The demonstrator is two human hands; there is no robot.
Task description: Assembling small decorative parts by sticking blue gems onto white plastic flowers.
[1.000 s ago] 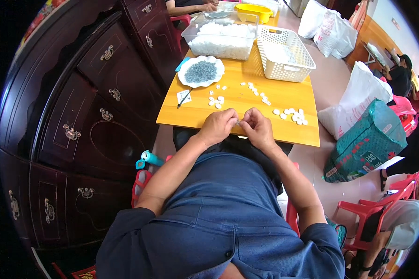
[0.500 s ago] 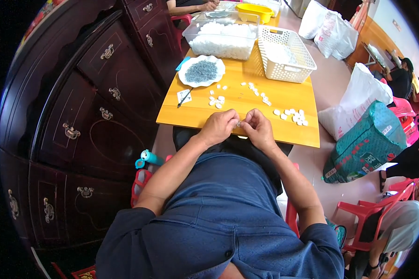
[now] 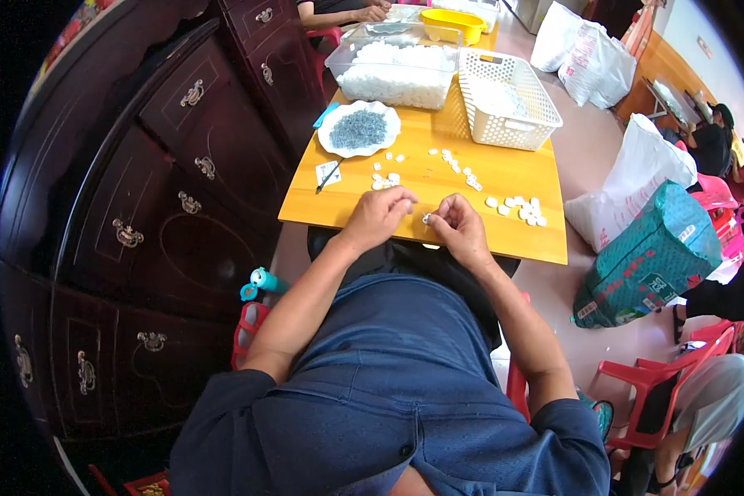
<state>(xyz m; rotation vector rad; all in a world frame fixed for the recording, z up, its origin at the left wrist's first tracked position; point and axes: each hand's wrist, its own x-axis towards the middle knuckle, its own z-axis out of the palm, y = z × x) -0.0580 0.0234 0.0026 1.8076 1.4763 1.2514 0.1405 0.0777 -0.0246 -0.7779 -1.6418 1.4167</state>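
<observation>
My right hand [image 3: 461,230], near the table's front edge, pinches a small white plastic piece [image 3: 426,219] between thumb and fingers. Just left of it, apart from the piece, is my left hand [image 3: 380,217], its fingers loosely bent and a little apart, with nothing visible in them. Beyond the left hand lies a small group of white pieces [image 3: 385,181]. More white pieces [image 3: 525,208] sit to the right of my right hand, and a loose row of them [image 3: 455,165] is farther back. A scalloped white plate [image 3: 394,137] holds many small grey-blue parts.
A clear bin [image 3: 331,59] full of white pieces and a white perforated basket [image 3: 546,124] stand at the table's far side. A dark pen-like tool [image 3: 329,178] lies on a white card. Dark drawers [image 3: 165,207] line the left; a green bag [image 3: 649,256] stands right.
My left hand has drawn back to the left, away from the white piece. My right hand stays nearly in place, still pinching it.
</observation>
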